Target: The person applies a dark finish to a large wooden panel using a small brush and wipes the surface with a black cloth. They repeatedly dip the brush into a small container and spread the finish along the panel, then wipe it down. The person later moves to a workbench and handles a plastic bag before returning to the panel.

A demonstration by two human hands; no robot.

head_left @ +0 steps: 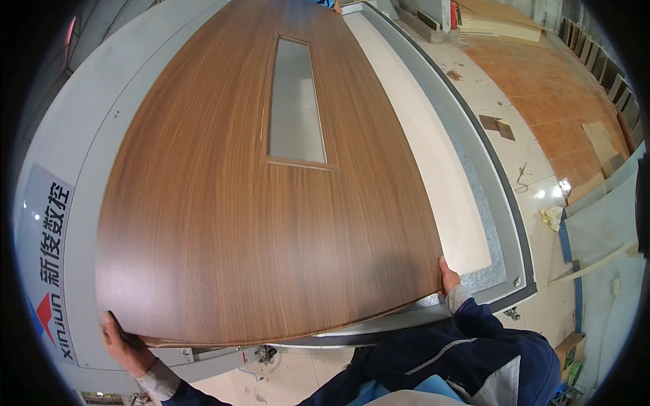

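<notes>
A large brown wood-grain door panel [217, 223] stretches away from me, with a tall narrow opening in its upper middle that shows a pale grey surface. My left hand [126, 346] is closed round the panel's near left corner, thumb on top and the other fingers hidden below the edge. At the near right corner my right hand [449, 276] grips the same panel, its thumb along the side. Under the panel, on the right, a white sheet [440, 183] lies in a grey metal tray bed [497, 260] with a dark-edged rim.
Grey machine housing [74, 135] with a sign runs along the left. At the panel's far end part of another person's hand [336, 7] shows. Scraps [497, 126] lie on the tiled floor to the right, and stacked boards [497, 20] sit at the far right.
</notes>
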